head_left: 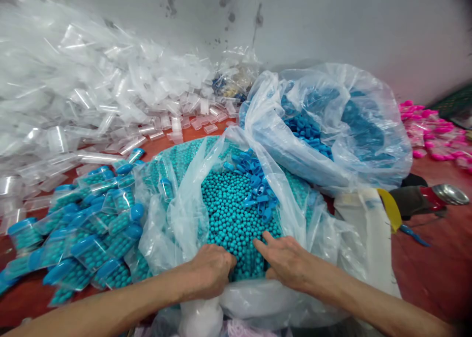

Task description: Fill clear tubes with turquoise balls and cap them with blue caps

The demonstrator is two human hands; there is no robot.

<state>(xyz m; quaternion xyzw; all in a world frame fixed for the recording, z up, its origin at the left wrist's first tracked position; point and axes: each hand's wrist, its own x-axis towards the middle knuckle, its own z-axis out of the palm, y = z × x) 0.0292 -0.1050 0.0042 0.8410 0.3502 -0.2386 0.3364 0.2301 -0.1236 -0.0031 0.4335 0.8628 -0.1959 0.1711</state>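
Note:
A plastic bag (188,209) stands open in the middle, full of small teal balls (230,214). Blue caps (258,184) lie on the balls toward the back right. At the bag's front left edge is my left hand (212,270), its fingers curled down among the balls; what they hold, if anything, is hidden. My right hand (282,258) reaches in from the right with its fingers apart, touching the balls. Between the two hands something clear seems to sit low in the balls, too unclear to tell.
Filled containers with blue caps (90,243) are heaped at left. Clear empty tubes (92,86) pile up behind them. Another bag (302,155) holds blue caps at back right. A dark red tool (416,199) lies at right, with pink-capped pieces (437,130) beyond.

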